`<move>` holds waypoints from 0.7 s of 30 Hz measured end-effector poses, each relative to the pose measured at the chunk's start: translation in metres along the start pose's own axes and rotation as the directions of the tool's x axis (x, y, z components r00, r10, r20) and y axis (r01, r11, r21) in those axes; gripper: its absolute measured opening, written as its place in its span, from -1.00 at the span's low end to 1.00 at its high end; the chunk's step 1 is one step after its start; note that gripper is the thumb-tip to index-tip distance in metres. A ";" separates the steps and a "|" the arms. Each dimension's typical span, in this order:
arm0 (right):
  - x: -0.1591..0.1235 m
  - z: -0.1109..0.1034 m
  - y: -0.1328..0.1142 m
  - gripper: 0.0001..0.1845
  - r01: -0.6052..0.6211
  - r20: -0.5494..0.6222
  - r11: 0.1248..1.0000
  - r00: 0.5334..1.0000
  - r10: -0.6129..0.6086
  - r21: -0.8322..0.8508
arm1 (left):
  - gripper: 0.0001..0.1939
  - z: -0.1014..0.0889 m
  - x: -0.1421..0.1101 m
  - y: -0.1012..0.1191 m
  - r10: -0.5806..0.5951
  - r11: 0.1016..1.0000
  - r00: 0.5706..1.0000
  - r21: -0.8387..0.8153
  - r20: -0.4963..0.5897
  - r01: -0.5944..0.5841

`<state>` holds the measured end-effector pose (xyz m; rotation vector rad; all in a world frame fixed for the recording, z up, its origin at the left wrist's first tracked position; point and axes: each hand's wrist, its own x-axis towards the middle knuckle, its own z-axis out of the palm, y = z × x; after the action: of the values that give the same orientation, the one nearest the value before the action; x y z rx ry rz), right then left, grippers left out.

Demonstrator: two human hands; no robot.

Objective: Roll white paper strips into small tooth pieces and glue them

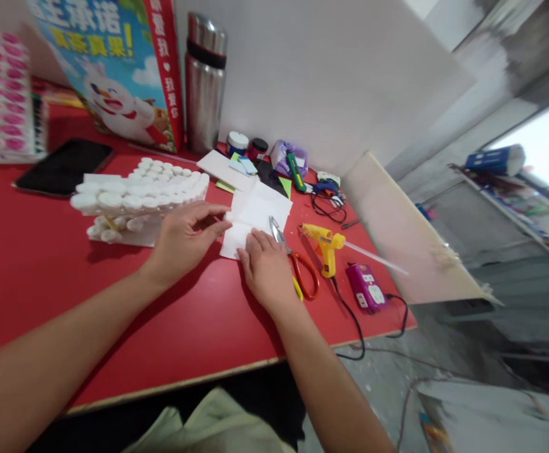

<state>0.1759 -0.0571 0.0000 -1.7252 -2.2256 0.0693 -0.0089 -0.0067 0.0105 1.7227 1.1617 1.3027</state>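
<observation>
My left hand (184, 239) is over the left edge of a folded white paper sheet (265, 204). Its thumb and fingertips come together in a pinch, and whatever is between them is too small to name. Flat on the sheet's near edge lies my right hand (267, 267), fingers stretched out. Right beside it rest scissors (307, 277) with red and yellow handles, their metal blades over the paper. Left of the sheet, partly behind my left hand, stands a white piece (137, 195) covered in rows of rounded white pads.
A yellow glue gun (326, 245) with a glue stick and a purple power strip (366, 289) lie to the right, cords trailing off the table edge. Behind are a steel flask (204, 88), a printed bag (118, 75), a phone (64, 165), paint jars (237, 143) and a green cutter (296, 170).
</observation>
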 end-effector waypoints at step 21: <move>0.014 -0.010 0.022 -0.85 0.188 -0.193 0.959 0.970 -0.148 0.213 | -0.78 -0.005 0.000 0.003 -0.078 0.561 0.948 0.800 0.307 -0.213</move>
<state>0.1964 -0.0395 0.0072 -1.3615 -2.1320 0.1254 -0.0133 -0.0076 0.0150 2.5445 1.6686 0.4199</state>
